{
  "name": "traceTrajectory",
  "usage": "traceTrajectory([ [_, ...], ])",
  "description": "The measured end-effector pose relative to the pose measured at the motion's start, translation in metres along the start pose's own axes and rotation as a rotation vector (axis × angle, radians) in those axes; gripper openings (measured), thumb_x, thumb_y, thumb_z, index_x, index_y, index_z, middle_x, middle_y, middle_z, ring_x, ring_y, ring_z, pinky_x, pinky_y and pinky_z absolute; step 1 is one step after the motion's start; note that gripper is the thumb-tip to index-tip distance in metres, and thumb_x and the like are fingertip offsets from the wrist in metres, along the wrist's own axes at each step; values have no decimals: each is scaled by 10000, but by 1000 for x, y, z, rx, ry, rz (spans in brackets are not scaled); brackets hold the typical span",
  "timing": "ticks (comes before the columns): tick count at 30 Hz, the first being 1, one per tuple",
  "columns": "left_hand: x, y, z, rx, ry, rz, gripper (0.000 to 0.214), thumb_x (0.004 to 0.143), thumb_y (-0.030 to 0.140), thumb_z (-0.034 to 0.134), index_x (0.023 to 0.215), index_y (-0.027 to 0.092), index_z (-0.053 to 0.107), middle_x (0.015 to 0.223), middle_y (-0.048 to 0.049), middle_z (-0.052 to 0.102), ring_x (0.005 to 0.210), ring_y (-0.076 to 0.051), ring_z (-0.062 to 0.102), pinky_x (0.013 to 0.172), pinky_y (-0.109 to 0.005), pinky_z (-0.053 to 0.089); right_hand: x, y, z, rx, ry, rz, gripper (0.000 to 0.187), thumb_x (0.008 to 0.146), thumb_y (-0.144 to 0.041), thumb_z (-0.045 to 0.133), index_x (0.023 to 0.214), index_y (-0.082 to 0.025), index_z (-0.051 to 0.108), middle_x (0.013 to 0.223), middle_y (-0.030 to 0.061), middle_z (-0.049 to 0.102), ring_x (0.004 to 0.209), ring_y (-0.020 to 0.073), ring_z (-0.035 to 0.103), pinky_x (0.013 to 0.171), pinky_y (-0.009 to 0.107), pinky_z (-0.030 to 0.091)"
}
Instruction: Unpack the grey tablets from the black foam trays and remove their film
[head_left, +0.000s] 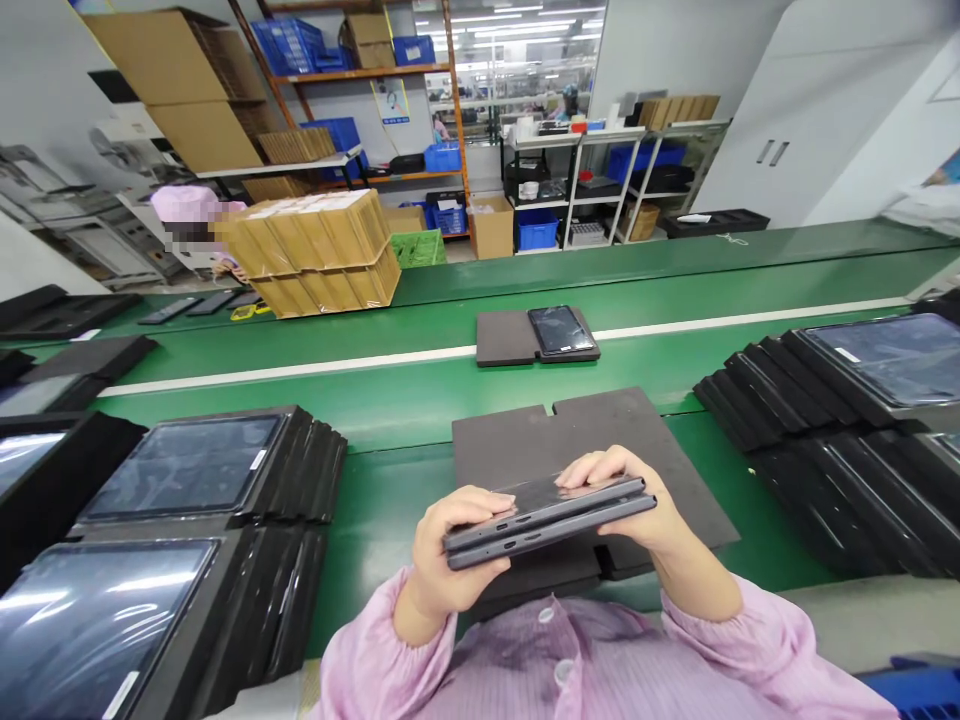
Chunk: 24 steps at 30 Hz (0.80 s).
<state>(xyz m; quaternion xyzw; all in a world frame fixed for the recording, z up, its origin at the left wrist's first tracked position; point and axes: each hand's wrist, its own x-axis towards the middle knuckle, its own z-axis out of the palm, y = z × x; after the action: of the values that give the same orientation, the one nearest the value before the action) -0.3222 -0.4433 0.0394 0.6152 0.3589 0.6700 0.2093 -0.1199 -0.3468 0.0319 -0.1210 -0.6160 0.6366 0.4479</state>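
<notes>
Both my hands hold a pair of dark grey tablets (pixel 547 518), stacked one on the other and seen edge-on just above a dark foam pad (pixel 600 425). My left hand (pixel 442 565) wraps round the stack's left end, its fingers closed over the top. At the right end my right hand (pixel 637 500) grips with fingers curled over the upper tablet. Farther out on the green conveyor belt (pixel 420 400), another tablet (pixel 561 330) lies face up on a smaller foam pad (pixel 504 340).
Black trays of tablets (pixel 187 470) are stacked at my left, and more trays (pixel 862 400) at my right. Wrapped cardboard boxes (pixel 319 250) sit across the belt beside a person in a pink cap (pixel 184 205). Shelving with blue bins (pixel 442 155) lines the back.
</notes>
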Motion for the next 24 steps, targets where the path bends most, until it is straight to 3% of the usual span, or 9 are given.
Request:
traceTrajectory([
  [6,-8,3,0,22,10,-86,253,715,349,733,902,244,598,828,-88,720,768,-268,687,686,-428,563,-5,5,-11,-50,-19,29,330,621,-385,823,833,-249,610,898,69,708,882,250,667,816,446,520],
  [9,-17,-12,-3,-13,79,-210,436,620,470,776,941,250,580,866,-80,706,775,-258,668,679,-407,553,-3,24,-26,-139,-141,203,415,651,-446,772,989,-247,634,1074,104,680,1033,271,627,867,437,507],
  [12,-13,-39,-5,78,359,-374,580,492,679,735,801,206,603,726,-48,662,657,-211,616,624,-350,522,4,39,-32,-384,-148,376,446,652,-464,726,1011,-209,653,1003,113,699,971,298,648,861,433,501],
  [15,7,-64,4,159,637,-569,571,590,749,601,660,183,576,607,-19,593,608,-177,564,603,-315,487,13,27,-20,-587,-108,321,432,622,-448,710,961,-185,658,756,75,690,791,307,660,771,409,506],
  [17,18,-75,18,98,631,-798,545,711,700,522,728,161,605,708,-60,644,700,-202,605,665,-338,503,21,5,-4,-602,-141,231,549,650,-416,675,1141,-187,589,762,51,678,785,289,646,735,365,498],
  [19,22,-82,35,36,569,-971,528,788,634,470,851,133,625,880,-130,682,862,-253,638,779,-392,511,29,-17,14,-640,-159,258,618,707,-357,613,1293,-220,472,738,12,660,707,243,625,655,314,479],
  [21,22,-88,49,74,553,-965,476,816,532,500,1043,125,594,1109,-176,643,1096,-289,580,942,-431,451,35,-29,28,-733,-155,406,579,742,-296,558,1310,-253,451,624,-32,610,547,190,558,546,274,422],
  [24,24,-92,56,173,541,-756,500,807,420,541,1239,172,498,1380,-137,481,1347,-255,357,1120,-386,272,39,-23,38,-794,-173,558,534,731,-264,568,1261,-254,498,537,-61,549,462,149,481,493,249,360],
])
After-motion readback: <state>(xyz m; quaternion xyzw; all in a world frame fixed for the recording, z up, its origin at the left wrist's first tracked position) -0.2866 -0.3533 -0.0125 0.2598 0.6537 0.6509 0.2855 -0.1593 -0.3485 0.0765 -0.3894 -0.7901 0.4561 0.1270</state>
